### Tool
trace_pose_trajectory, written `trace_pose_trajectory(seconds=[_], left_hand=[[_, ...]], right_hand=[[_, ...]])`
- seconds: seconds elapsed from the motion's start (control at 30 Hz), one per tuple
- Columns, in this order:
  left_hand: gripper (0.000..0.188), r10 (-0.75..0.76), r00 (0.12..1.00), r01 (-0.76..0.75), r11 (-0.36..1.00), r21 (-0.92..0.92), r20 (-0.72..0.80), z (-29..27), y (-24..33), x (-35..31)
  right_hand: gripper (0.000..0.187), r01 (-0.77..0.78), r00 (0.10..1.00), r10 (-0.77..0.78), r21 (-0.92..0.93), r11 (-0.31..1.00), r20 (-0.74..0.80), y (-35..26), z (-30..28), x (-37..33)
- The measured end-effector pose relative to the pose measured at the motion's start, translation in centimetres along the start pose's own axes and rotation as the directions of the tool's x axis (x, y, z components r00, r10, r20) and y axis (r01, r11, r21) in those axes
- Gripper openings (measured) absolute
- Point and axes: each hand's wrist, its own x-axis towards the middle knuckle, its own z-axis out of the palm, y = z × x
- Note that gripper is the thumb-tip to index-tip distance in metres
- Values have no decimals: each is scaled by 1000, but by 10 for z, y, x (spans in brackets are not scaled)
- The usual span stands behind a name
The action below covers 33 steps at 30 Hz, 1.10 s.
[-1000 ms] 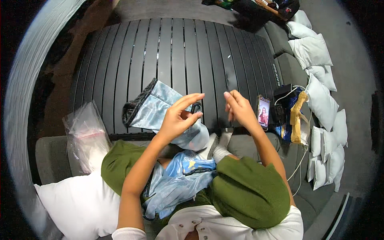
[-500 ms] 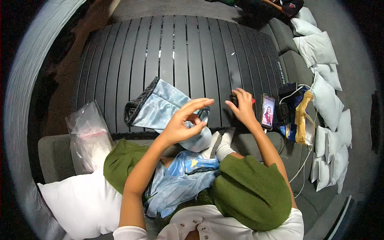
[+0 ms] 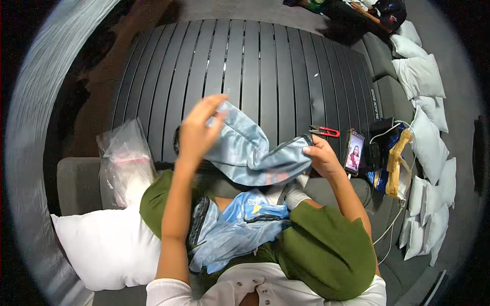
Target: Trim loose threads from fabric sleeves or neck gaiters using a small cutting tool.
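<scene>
A shiny light-blue cloth piece with dark trim is spread over the near edge of the slatted table and sags in its middle. My right hand pinches its right end at the dark trim, thumb on top. At the cloth's upper left, my left hand is smeared by motion; whether its fingers grip the fabric cannot be made out. Red-handled thread snips lie on the table just beyond my right hand. Across my lap is another crumpled light-blue cloth with dark edging and a printed blue and yellow patch.
The dark slatted table stretches ahead. To the right are a propped phone, cables and a yellow-and-blue bag. At left sit a clear plastic bag and a white pillow. Several pillows line the right; another person sits far right.
My right hand has come away from the snips, which now lie uncovered, and has taken the cloth's end. My left hand has moved up and left. The cloth is stretched farther right.
</scene>
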Motion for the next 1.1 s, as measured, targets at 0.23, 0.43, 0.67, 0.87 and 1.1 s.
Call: trace_pose_trajectory(seconds=[0.23,0.43,0.67,0.87,1.1], left_hand=[[21,-14,937,199,843,499,-349,-53,-57,-2],[35,-405,914,390,878,278,-3,9,-65,-9],[31,-569,816,483,769,418,104,25,-70,-19],[22,-576,784,587,809,23,233,18,-72,-15],[43,-512,747,663,625,-413,424,6,-21,-5]], right_hand=[[14,-19,995,6,-126,992,-104,-3,-2,-3],[12,-78,991,64,-127,989,-115,5,-9,-3],[15,-83,994,68,-197,977,-82,-7,-2,-10],[18,-63,994,91,-379,923,55,-4,-14,-9],[25,-142,941,335,-839,525,51,-21,-13,-19]])
